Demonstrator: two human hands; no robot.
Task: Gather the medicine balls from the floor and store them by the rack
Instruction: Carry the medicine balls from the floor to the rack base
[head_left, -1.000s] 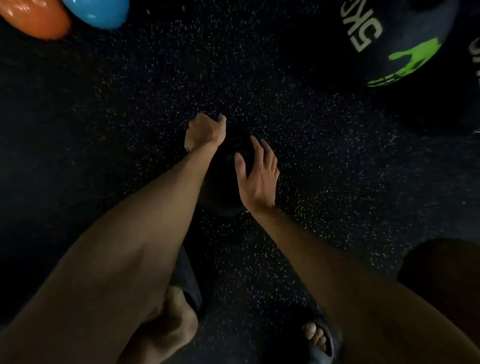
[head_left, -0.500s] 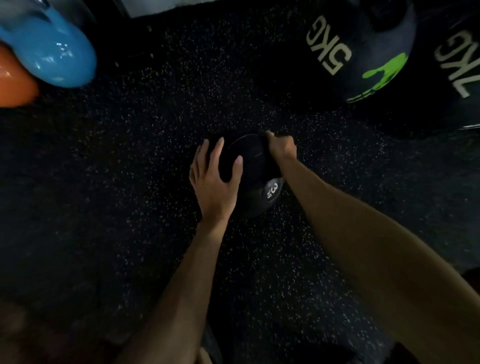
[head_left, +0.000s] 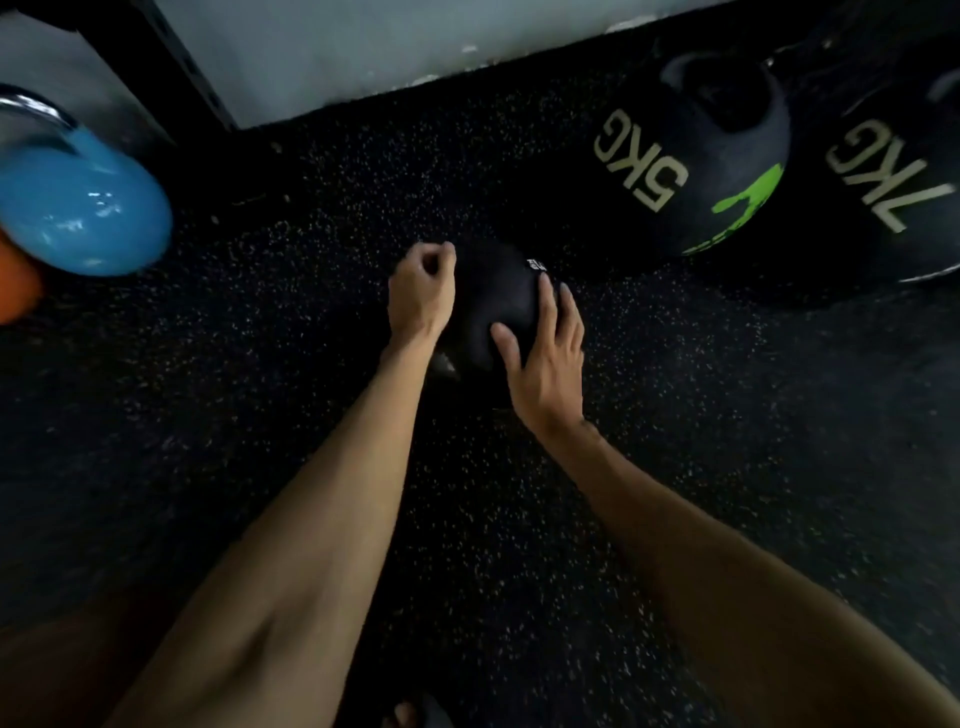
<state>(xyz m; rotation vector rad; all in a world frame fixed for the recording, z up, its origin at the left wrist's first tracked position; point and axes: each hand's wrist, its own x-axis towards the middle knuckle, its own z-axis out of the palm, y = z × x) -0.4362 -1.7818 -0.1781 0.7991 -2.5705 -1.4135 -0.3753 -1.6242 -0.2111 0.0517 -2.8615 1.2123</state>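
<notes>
A dark rubber floor (head_left: 260, 467), flecked all over with pale specks, is filling most of the view. A pale wall (head_left: 363, 47) is running along the top, and a black slanted rack post (head_left: 182, 73) is crossing in front of it at the upper left.

At the upper right two large black kettlebells are sitting side by side on the floor: one marked 5KG (head_left: 696, 156) with a green splash on its round body, and one marked 7KG (head_left: 893, 182) partly cut off by the right edge. At the left edge a glossy blue kettlebell (head_left: 83, 213) with a shiny metal handle is leaning over an orange weight (head_left: 15, 286), of which only a small part is showing.

In the middle a small black medicine ball (head_left: 493, 306), matte and round with a small white label near its top, is lying on the floor, well apart from the coloured weights and near the 5KG kettlebell, with only bare floor lying between them.

The left hand (head_left: 422, 296) is pressing against the ball's left side with its fingers curled in. The right hand (head_left: 545, 358) is lying on the ball's right side with fingers spread and the thumb reaching across the front. A toe (head_left: 402, 717) is peeking in at the bottom edge.
</notes>
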